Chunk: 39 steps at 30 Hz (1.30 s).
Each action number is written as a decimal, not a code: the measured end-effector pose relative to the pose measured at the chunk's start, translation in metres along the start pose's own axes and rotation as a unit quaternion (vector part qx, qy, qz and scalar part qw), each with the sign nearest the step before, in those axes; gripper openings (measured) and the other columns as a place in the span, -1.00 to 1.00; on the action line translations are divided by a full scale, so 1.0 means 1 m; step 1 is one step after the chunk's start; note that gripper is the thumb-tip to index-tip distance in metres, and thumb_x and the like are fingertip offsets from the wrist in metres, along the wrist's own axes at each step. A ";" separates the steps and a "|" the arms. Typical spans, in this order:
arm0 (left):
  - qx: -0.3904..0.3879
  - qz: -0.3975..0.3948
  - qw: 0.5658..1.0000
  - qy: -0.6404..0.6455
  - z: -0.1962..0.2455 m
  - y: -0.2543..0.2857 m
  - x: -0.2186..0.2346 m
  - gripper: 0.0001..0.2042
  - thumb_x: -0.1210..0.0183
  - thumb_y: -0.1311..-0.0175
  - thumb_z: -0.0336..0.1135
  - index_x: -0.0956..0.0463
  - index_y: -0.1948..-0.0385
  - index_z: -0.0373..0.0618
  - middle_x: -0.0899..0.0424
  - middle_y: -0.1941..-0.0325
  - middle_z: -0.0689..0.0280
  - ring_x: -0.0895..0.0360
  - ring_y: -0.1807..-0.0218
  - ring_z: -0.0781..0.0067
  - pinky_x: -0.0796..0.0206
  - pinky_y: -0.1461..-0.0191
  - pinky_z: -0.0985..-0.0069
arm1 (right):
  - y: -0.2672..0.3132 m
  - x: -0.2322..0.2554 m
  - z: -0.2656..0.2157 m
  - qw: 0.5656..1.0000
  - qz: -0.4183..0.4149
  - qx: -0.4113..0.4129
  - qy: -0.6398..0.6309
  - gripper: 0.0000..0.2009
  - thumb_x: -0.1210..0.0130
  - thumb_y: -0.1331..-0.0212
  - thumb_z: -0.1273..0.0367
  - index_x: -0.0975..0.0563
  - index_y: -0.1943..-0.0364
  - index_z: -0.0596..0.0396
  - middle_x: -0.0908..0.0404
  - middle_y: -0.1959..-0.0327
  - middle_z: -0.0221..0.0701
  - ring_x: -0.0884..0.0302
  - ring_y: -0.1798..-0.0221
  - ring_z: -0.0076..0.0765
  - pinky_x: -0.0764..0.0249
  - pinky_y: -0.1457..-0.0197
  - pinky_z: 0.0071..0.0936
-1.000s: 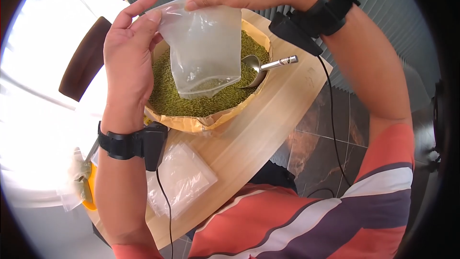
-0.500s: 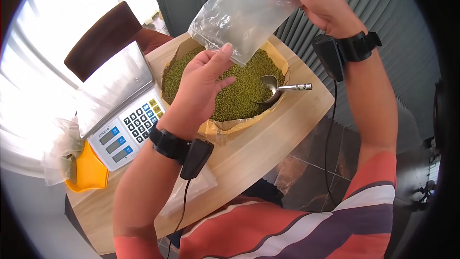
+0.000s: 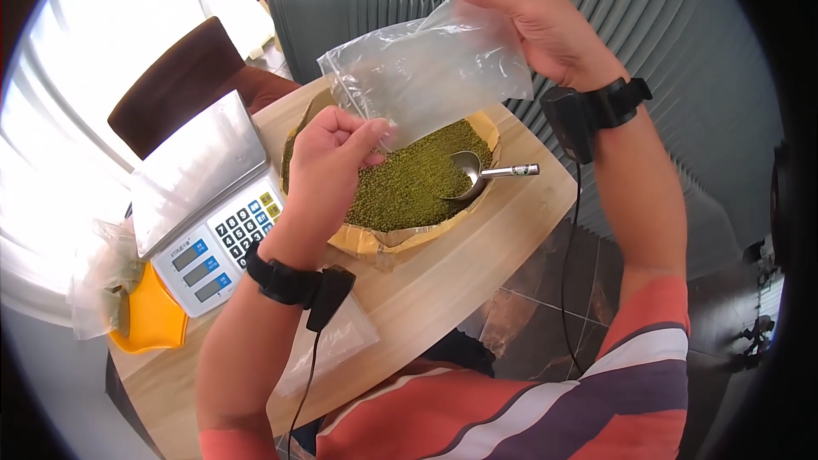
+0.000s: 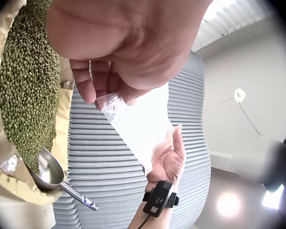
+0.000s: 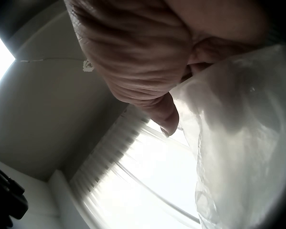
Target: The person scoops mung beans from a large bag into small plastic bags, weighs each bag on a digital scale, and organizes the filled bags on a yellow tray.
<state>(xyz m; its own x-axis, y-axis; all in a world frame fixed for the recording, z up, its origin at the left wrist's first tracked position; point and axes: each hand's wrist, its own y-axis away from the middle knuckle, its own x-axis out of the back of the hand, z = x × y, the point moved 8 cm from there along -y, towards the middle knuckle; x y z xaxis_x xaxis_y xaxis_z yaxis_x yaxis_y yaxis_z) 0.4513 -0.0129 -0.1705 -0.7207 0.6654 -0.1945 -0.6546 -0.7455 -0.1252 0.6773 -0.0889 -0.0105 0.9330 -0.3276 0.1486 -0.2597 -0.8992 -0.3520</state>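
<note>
A clear plastic bag (image 3: 434, 72) stretches between both hands, above green beans (image 3: 400, 192) in a paper sack. My left hand (image 3: 328, 166) pinches its lower left corner between thumb and fingers; the left wrist view shows that corner (image 4: 112, 102) at the fingertips. At the bag's upper right, my right hand (image 3: 545, 21) has its thumb extended and the film lying against its fingers. In the right wrist view the thumb (image 5: 167, 117) stands off the bag, and finger shapes show dimly through the film. A metal scoop (image 3: 464, 175) sits in the beans, handle toward the right.
Left of the sack (image 3: 388, 243) stands a digital scale (image 3: 192, 179) with a metal pan. An orange scoop-like tray (image 3: 158, 315) and a filled clear bag (image 3: 102, 277) lie beside it. Flat plastic bags (image 3: 336, 341) lie near the table's (image 3: 443, 298) front edge. A brown chair (image 3: 187, 77) stands behind.
The bag went from hanging upright over the beans to stretched sideways. My right hand moved right, its thumb coming off the film; my left hand shifted from the top edge to a lower corner.
</note>
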 end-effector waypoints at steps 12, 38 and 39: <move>-0.055 -0.029 0.969 0.241 0.022 -0.005 0.008 -0.79 -0.24 -0.67 -0.26 -0.65 -0.11 -0.17 -0.79 -0.15 0.26 -0.70 -0.21 0.41 -0.49 -0.36 0.39 | 0.002 -0.014 -0.003 0.999 -0.015 0.022 0.037 -0.77 -0.35 -0.55 0.21 -0.73 0.11 0.10 -0.73 0.28 -0.56 -0.62 0.28 -0.66 -0.58 0.13 -0.59; -0.080 0.061 0.954 0.282 0.041 -0.009 0.014 -0.78 -0.21 -0.71 -0.25 -0.62 -0.12 -0.18 -0.73 -0.15 0.26 -0.69 -0.22 0.37 -0.63 -0.29 0.28 | 0.047 -0.002 0.037 0.998 0.062 0.004 0.010 -0.72 -0.29 -0.60 0.16 -0.67 0.17 0.10 -0.69 0.38 -0.53 -0.62 0.37 -0.61 -0.58 0.23 -0.56; -0.080 0.060 0.954 0.282 0.039 -0.004 0.013 -0.78 -0.21 -0.71 -0.25 -0.62 -0.12 -0.18 -0.73 -0.15 0.26 -0.69 -0.22 0.37 -0.63 -0.29 0.28 | 0.048 -0.003 0.038 0.998 0.063 0.004 0.010 -0.72 -0.29 -0.60 0.16 -0.67 0.17 0.10 -0.69 0.38 -0.53 -0.62 0.37 -0.61 -0.58 0.23 -0.56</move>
<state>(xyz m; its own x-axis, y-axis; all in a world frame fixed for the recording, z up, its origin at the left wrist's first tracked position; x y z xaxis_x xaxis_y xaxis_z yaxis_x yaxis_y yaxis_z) 0.4360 0.0003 -0.1342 -0.5212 0.4829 -0.7037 -0.4999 -0.8410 -0.2069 0.6710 -0.1200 -0.0626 0.8882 -0.4434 0.1205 -0.3727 -0.8486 -0.3755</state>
